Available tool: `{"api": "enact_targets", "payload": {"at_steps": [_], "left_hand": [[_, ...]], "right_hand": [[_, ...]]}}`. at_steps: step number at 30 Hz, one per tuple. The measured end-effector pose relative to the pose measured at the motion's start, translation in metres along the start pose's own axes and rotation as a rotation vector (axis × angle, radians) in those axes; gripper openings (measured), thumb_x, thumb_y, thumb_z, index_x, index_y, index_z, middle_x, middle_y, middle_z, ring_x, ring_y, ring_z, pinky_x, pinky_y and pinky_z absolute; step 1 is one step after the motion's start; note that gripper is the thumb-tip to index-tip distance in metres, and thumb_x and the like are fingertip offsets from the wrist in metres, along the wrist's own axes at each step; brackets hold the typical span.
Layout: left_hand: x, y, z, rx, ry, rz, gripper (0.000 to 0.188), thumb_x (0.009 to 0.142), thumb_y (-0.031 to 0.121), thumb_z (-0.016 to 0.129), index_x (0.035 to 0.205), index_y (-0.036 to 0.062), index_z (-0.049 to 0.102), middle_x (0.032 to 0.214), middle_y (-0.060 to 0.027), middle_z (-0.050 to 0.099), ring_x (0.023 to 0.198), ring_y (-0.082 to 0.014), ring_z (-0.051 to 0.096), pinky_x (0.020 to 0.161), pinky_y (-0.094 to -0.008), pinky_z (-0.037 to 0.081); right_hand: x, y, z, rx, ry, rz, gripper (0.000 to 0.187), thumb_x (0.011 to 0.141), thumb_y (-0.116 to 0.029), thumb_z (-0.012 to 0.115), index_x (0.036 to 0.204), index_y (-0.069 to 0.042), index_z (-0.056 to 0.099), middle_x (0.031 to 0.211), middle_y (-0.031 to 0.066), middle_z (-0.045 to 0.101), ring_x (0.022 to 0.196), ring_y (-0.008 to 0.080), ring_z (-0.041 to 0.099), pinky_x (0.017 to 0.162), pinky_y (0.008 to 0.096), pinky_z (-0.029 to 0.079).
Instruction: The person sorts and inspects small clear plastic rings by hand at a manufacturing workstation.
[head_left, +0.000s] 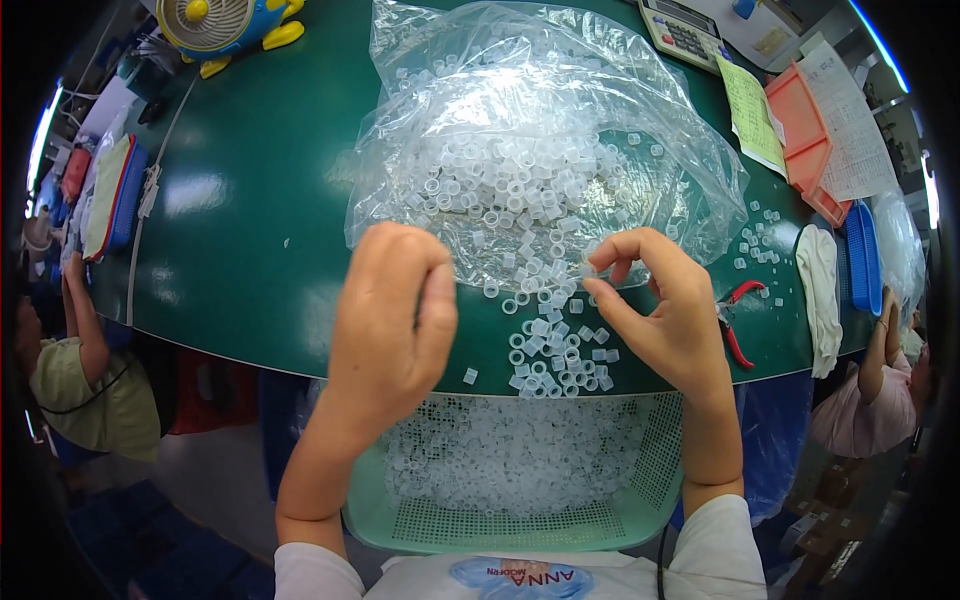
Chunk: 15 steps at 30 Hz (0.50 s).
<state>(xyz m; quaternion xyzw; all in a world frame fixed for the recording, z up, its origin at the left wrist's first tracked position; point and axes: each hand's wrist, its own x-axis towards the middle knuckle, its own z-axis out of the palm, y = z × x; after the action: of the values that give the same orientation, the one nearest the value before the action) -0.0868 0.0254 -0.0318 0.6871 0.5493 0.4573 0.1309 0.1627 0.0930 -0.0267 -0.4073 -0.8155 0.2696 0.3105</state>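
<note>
My right hand (665, 310) pinches a small translucent plastic ring (589, 271) between thumb and forefinger, just above the table. My left hand (390, 310) is closed, its fingers curled inward; whatever they hold is hidden. Beyond both hands lies a clear plastic bag (690, 190), its mouth spread toward me, with a heap of the same short rings (500, 170) in it. More loose rings (560, 355) spill between my hands to the table's front edge. Below that edge, between my forearms, a pale green basket (480, 535) holds a mass of these rings.
Red-handled pliers (737, 325) and a white glove (820, 300) lie right of my right hand. Farther right are scattered rings, an orange tray (805, 130), papers and a blue basket (863, 257). A calculator (685, 35) and toy-like fan (215, 25) stand behind. People sit at both sides.
</note>
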Motion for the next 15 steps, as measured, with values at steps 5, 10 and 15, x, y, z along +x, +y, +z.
{"api": "enact_targets", "payload": {"at_steps": [5, 10, 15], "left_hand": [[-0.021, -0.043, -0.076, 0.643, 0.084, -0.02, 0.009, 0.103, 0.004, 0.061, 0.096, -0.0015, 0.059, 0.105, -0.0136, 0.059, 0.098, -0.0264, 0.06, 0.088, -0.0358, 0.048], [-0.028, -0.058, -0.105, 1.062, 0.251, 0.007, 0.043, 0.095, -0.002, 0.07, 0.136, 0.0096, 0.067, 0.126, -0.0093, 0.059, 0.115, -0.0266, 0.057, 0.096, -0.0398, 0.047], [-0.006, -0.015, -0.046, 0.482, 0.191, 0.063, 0.047, 0.088, -0.006, 0.075, 0.133, 0.0068, 0.069, 0.121, -0.0137, 0.062, 0.111, -0.0282, 0.06, 0.095, -0.0402, 0.051]], "right_hand": [[0.001, 0.005, -0.008, -0.102, -0.05, 0.018, 0.019, 0.086, -0.008, 0.081, 0.102, -0.006, 0.07, 0.1, 0.008, 0.07, 0.086, 0.0232, 0.07, 0.074, 0.0348, 0.055], [0.021, -0.002, 0.005, -0.294, 0.034, -0.18, 0.013, 0.087, -0.007, 0.077, 0.098, -0.008, 0.07, 0.096, 0.0054, 0.065, 0.092, 0.0261, 0.067, 0.074, 0.0376, 0.055], [0.025, 0.013, 0.013, -0.394, 0.016, -0.225, 0.013, 0.086, -0.004, 0.076, 0.096, -0.008, 0.069, 0.095, 0.0046, 0.064, 0.092, 0.026, 0.066, 0.073, 0.0394, 0.055]]}}
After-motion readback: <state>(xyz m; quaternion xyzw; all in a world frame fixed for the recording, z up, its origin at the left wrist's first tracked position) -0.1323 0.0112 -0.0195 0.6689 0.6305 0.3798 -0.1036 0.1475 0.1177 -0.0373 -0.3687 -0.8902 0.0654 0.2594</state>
